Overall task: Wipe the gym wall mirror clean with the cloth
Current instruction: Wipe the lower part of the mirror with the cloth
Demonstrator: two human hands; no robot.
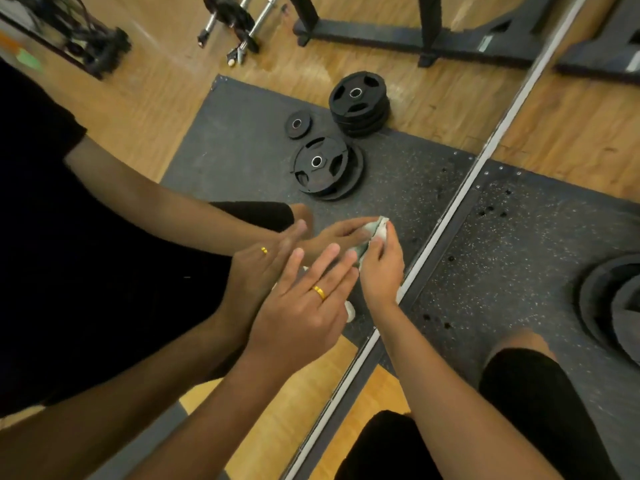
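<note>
Right hand (381, 271) pinches the bunched cloth (379, 228) mid-frame on the mirror (242, 150), left hand (304, 303) flat and empty; I'd unfold it first.

We are looking at a speckled rubber mat (519, 258) lying on a wooden floor (571, 133). A stack of black weight plates (613, 306) is sitting on the mat at the right edge, and a black machine base (602, 53) is standing on the wood beyond it.
</note>
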